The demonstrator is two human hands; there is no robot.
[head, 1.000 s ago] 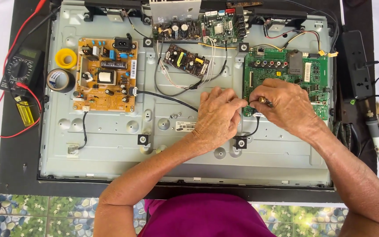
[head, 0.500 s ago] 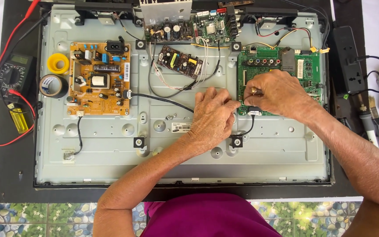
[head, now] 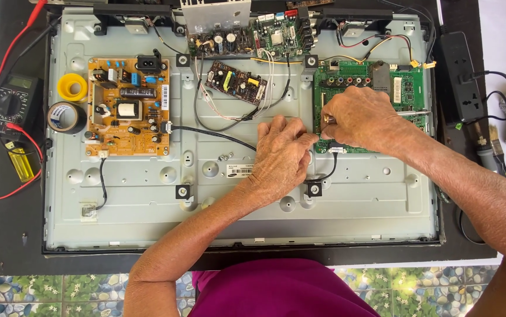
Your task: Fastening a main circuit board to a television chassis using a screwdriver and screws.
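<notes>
- On a dark desk (head: 6, 246) we see an opened flat-screen set, its grey metal back panel (head: 147, 211) facing up.
- Our right hand (head: 361, 117) lies on the green circuit board (head: 408, 88) at the panel's upper right, fingers curled around a thin metal tool (head: 417, 112).
- Our left hand (head: 282, 155) rests just left of that board, fingers bent; whether it grips anything, we cannot tell.
- An orange-brown board (head: 127, 105) sits well apart at the left, beside tape rolls (head: 65, 116) and a multimeter (head: 12, 105).
</notes>
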